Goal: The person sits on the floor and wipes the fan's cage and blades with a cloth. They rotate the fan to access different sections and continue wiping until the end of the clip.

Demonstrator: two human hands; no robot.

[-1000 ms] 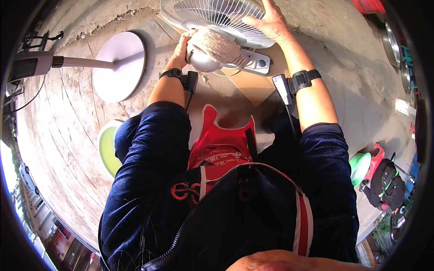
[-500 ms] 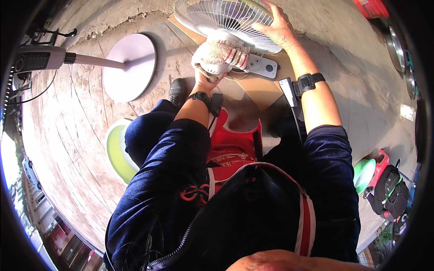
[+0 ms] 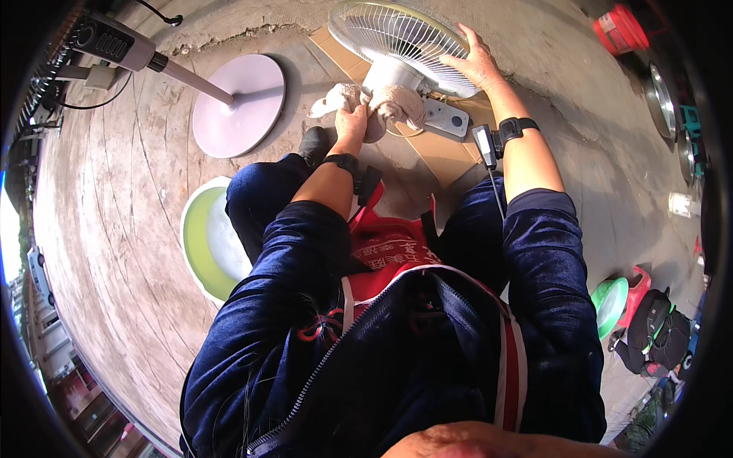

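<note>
At one o'clock, fan (image 3: 403,50) is seemingly being steadied by right hand (image 3: 478,65), fingers apart; cloth (image 3: 400,107) is being clamped by left hand (image 3: 351,128) fingers.

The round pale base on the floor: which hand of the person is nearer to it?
Left. The left hand is to the right of the round pale base, holding the cloth; the right hand is farther right, at the right side of the fan guard.

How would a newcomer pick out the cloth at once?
Find the white fan at top centre. On its near side, the left hand grips the cloth, bunched against the housing. It's crumpled and beige, unlike the smooth, pale housing.
</note>
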